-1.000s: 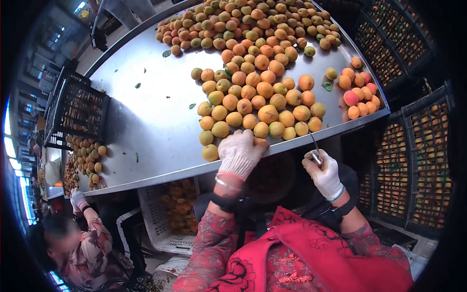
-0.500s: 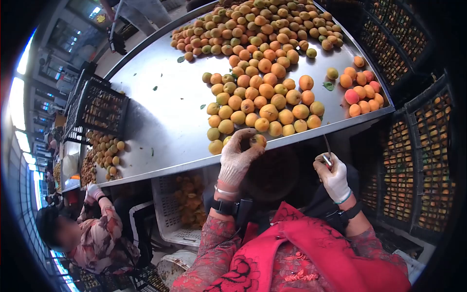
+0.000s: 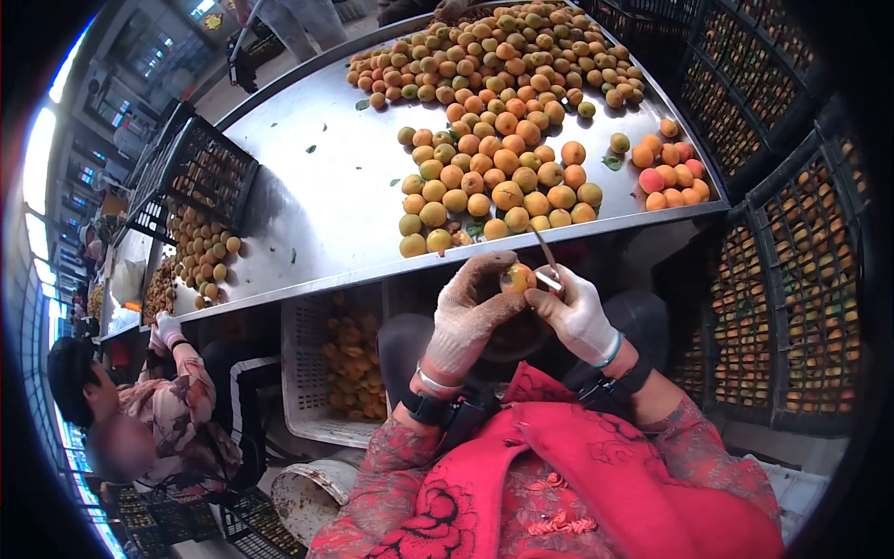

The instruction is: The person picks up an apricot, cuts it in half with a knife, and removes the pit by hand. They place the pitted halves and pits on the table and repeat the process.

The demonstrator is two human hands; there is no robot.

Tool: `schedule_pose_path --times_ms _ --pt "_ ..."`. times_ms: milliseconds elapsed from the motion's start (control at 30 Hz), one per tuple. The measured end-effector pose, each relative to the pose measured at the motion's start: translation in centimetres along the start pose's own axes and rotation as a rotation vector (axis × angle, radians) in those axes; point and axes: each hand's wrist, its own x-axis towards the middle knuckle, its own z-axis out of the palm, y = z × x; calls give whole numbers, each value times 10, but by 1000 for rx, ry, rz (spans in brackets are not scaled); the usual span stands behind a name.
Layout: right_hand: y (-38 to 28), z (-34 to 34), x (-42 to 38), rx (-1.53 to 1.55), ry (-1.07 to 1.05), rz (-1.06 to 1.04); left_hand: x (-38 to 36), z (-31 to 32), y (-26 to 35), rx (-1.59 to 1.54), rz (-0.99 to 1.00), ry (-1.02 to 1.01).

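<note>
My gloved left hand [image 3: 468, 315] pinches an apricot [image 3: 517, 279] between thumb and fingers, just off the table's front edge. Close on its right, my gloved right hand [image 3: 582, 320] is closed round a small knife [image 3: 546, 252], whose curved blade points up and away from me. The right thumb sits right beside the fruit. Beyond both hands, a spread of apricots [image 3: 507, 195] lies on the metal table [image 3: 345, 191], a few leaf bits among them.
A white crate [image 3: 308, 424] of halved fruit stands below the table, near a white bucket [image 3: 303, 496]. Black crates [image 3: 712, 279] of apricots are stacked at the right. Redder apricots [image 3: 672, 177] sit at the table's right corner. A person [image 3: 172, 410] works at the left.
My left hand has drawn an apricot back from the table's edge. My right hand has moved left with the knife and come up beside the fruit.
</note>
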Motion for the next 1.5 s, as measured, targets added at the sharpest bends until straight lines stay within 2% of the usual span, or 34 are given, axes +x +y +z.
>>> schedule_pose_path --times_ms 100,200,267,300,367,400,467,600,733,800,833,933,1167,1367,1500 --pt "-12 5 -8 -10 18 -87 -12 10 3 60 79 -17" --pt "-15 7 -14 -54 -6 -132 -23 13 13 124 56 -48" --pt "-19 4 -20 -45 -34 -98 -27 11 13 190 88 -44" --pt "-21 3 -22 -29 -52 -63 -27 13 10 8 54 -20" --pt "-28 3 -27 26 -105 -154 -31 16 9 -359 15 -35" --pt "-30 0 -28 3 -113 -175 -33 19 11 -354 26 -31" --pt "-31 -1 -32 -13 -124 -198 -38 22 14 -532 -12 -22" --pt "-36 1 -43 -298 -176 -256 -38 18 11 -577 -28 -46" --pt "-34 3 -45 -380 -187 -313 -42 17 10 -584 23 -73" --pt "-33 4 -45 -201 -157 -200 -44 13 7 1 84 68" --pt "-34 5 -44 -126 -140 -127 -47 21 17 137 170 115" --pt "-26 6 -42 -210 -138 -179 -47 19 16 -50 77 96" --pt "-17 9 -43 -387 -190 -195 -43 20 13 -187 63 80" --pt "-16 13 -38 -472 -171 -294 -42 22 15 -70 103 125" --pt "-2 14 -33 -471 -126 -378 -41 24 19 114 127 163"
